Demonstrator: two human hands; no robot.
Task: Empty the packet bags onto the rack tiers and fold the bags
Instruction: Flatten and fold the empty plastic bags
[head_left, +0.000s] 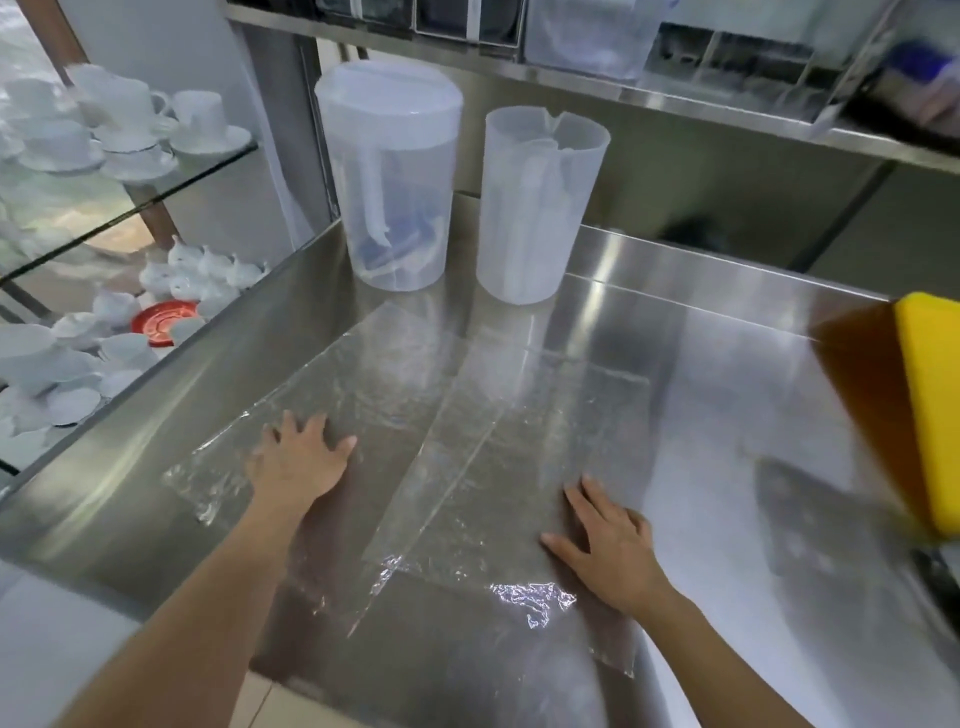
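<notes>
Two clear plastic bags lie flat and overlapping on the steel counter (727, 415). The left bag (363, 374) stretches from the back centre toward the front left. The right bag (519, 441) lies partly over it, with a crinkled end near the counter's front. My left hand (298, 457) presses flat on the left bag, fingers spread. My right hand (605, 545) presses flat on the right bag's right edge, fingers straight. No packets are visible on the counter.
Two translucent plastic jugs stand at the back, a lidded jug (389, 171) and an open jug (535, 202). A yellow board (930, 405) leans at the right edge. Glass shelves (171, 182) on the left hold white cups and teapots. A steel shelf (675, 98) runs overhead.
</notes>
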